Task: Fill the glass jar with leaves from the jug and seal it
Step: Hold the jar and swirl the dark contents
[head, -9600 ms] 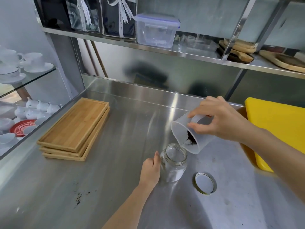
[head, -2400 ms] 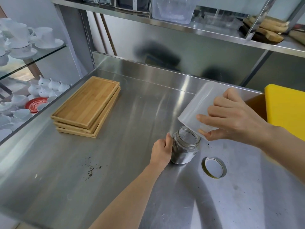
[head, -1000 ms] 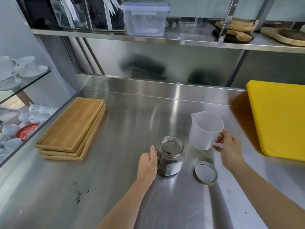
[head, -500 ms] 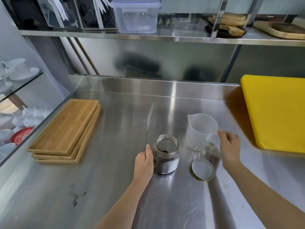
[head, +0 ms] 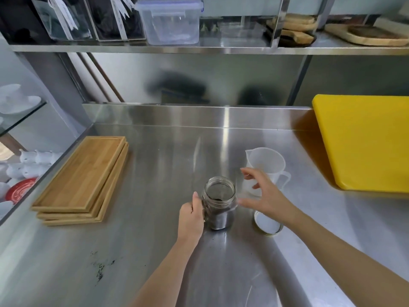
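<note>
A glass jar stands upright on the steel counter, holding dark leaves, its mouth uncovered. My left hand grips the jar's left side. A white plastic jug stands upright behind and right of the jar, looking empty. My right hand hovers between jar and jug, fingers spread, holding nothing. The round lid lies flat on the counter right of the jar, partly under my right wrist.
Stacked wooden trays lie at the left. A yellow cutting board lies at the right. Spilled leaf crumbs mark the counter's near left. A shelf above carries a plastic box; white cups sit beyond the left edge.
My right hand set the emptied jug down upright, let go of its handle and moved left towards the jar. My left hand stayed on the jar.
</note>
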Available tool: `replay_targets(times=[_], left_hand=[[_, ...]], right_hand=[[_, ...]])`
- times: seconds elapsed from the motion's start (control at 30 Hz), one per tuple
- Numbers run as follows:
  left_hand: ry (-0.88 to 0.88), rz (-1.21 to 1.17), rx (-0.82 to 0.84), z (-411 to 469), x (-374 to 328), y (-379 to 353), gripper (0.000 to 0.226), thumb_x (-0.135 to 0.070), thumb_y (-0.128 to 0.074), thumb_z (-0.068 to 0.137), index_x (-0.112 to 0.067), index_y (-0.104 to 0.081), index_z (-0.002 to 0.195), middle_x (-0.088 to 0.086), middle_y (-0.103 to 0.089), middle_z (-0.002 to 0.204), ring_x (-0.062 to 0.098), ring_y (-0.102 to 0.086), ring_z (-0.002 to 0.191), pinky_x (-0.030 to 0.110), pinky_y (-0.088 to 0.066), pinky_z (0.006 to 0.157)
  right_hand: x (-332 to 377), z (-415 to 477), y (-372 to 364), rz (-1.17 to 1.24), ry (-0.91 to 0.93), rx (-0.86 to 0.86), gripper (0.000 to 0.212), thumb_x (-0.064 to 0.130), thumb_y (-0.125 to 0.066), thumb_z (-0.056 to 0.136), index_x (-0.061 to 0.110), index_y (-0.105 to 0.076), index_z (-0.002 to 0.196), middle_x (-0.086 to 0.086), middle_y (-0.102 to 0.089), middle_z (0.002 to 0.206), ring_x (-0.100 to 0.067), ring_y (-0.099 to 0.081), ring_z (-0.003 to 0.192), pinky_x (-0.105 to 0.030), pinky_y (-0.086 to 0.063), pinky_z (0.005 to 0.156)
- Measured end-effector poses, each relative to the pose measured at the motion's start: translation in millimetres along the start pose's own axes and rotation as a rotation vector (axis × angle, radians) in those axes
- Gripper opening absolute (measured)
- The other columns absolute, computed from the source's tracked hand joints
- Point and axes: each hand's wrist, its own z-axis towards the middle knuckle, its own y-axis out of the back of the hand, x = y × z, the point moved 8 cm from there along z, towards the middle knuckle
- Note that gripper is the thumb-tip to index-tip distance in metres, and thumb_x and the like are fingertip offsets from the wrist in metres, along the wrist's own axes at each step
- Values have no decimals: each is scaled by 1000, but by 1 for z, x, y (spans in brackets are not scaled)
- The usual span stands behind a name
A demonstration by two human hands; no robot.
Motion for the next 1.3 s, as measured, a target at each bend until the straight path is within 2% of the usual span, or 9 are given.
replay_targets(times=[0.2, 0.37, 0.53, 0.6, 0.7, 0.8, 0.9, 1.13, 1.3], left_hand=[[44, 25, 91, 9, -7, 2, 49, -24, -46, 93, -26, -26, 48, -8, -25, 46, 15, -23, 50, 36, -24, 58], [37, 32, -160, 13, -19, 23, 40, -42, -41, 94, -13, -43, 66, 0, -45, 68, 19, -41, 66, 35, -34, 66], [268, -216, -248, 2, 1, 28, 39, -46, -45, 92, -13, -53, 71, 0, -54, 71, 19, -51, 70, 30, -40, 67], [283, -337, -258, -6, 3, 25, 35, -42, -49, 91, -14, -54, 72, 3, -58, 75, 26, -54, 78, 36, -45, 79], [321, -481, -73, -16, 5, 4, 46, -46, -50, 88, -4, -68, 92, 21, -68, 103, 36, -63, 100, 50, -43, 103], [393, -517, 127, -21, 7, -11, 60, -51, -45, 89, 2, -69, 103, 27, -67, 110, 38, -64, 104, 49, -44, 104], [408, -487, 270, -21, 8, -19, 55, -53, -49, 86, -4, -75, 91, 21, -72, 99, 35, -66, 100, 45, -46, 101], [379, -505, 360, -22, 2, -23, 38, -47, -64, 66, -14, -77, 78, 4, -75, 71, 17, -69, 68, 30, -51, 71], [197, -386, 338, -17, -36, -6, 35, -41, -63, 74, -12, -70, 92, 5, -69, 108, 19, -61, 105, 29, -46, 93]], right_hand=[[-21, -5, -44, 143, -128, 291, 103, 18, -84, 61, 32, -19, 139, 12, -34, 138, 2, -30, 126, 4, -26, 85], [-7, -13, -61, 92, -32, 286, 93, 24, -81, 59, 47, -22, 126, 27, -38, 129, 19, -35, 113, 5, -27, 81], [-16, -20, -61, 65, -73, 214, 71, 17, -82, 64, 28, -41, 120, 3, -52, 117, 5, -46, 102, -4, -34, 79], [-19, -21, -63, 79, -101, 220, 67, 16, -83, 64, 19, -45, 118, -3, -53, 116, -4, -48, 102, -16, -40, 84], [-18, -20, -67, 143, -129, 271, 66, 12, -83, 62, 19, -45, 115, -2, -54, 117, -9, -50, 105, -25, -40, 92], [-17, -21, -78, 231, -130, 395, 86, 5, -83, 59, 24, -34, 127, 4, -51, 126, -6, -47, 116, -18, -36, 97], [-16, -25, -86, 279, -133, 434, 94, 1, -85, 56, 23, -30, 130, 2, -49, 129, -1, -46, 117, -13, -37, 94], [-8, -37, -90, 335, -53, 98, 85, 9, -86, 50, 20, -35, 117, 8, -52, 117, 2, -51, 109, -8, -39, 86], [3, -37, -70, 303, 24, -35, 85, 11, -84, 48, 34, -35, 114, 10, -54, 114, 0, -53, 106, -9, -40, 85]])
